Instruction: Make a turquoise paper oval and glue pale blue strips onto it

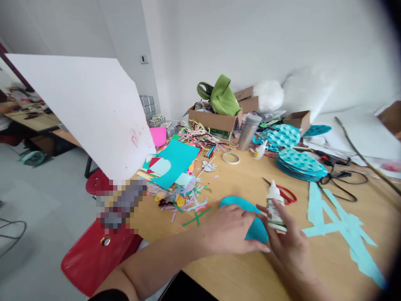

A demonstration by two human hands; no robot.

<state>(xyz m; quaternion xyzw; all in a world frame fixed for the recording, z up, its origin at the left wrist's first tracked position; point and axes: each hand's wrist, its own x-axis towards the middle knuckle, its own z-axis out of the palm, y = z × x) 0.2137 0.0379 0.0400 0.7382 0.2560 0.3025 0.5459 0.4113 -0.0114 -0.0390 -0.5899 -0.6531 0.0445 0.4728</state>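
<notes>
Pale walls (266, 37) rise behind a wooden table (244, 179) with a turquoise sheet (183, 161) among paper scraps on the left and stacked turquoise discs (300, 167) at the back right. Near the front edge, a blue disc (258, 230) sits under the left hand (228, 229), its fingers stretched across; whether they grip or merely rest, I cannot tell. Beside the disc, the right hand (290, 240) holds a white bottle (275, 211) nearly upright between thumb and fingers, nozzle up. Red-handled scissors (290, 191) lie just behind it. Steadying the disc flat and holding the bottle without squeezing would probably serve best. Hidden are the disc's middle and the bottle's lower side; its label is unreadable, and a pixelated patch covers something above the red chair (94, 255).
</notes>
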